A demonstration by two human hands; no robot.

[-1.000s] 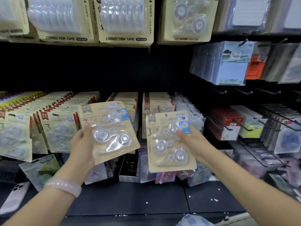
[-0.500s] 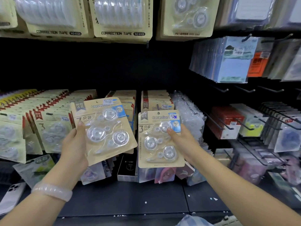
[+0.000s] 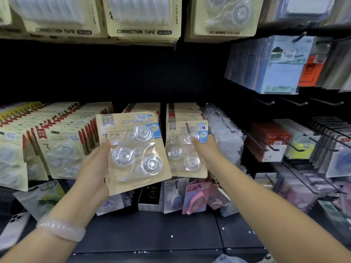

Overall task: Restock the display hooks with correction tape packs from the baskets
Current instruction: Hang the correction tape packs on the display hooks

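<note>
**At the hook: right pack going on**

At the hook (image 3: 188,128), I saw the right hand (image 3: 206,150) pinching one pack (image 3: 187,149), its hole at the tip. The left hand (image 3: 95,166) gripped a spare pack (image 3: 133,150). Risk: a tilted card could miss and drop.

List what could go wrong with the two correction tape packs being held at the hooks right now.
1. The right hand holds its pack at the hook; if the hang hole misses the tip, the card may bend or tear.
2. The left hand holds the other pack by one edge only; that loose grip could let it drop onto the shelf.
3. The row behind looks full, so space may be tight.
</note>
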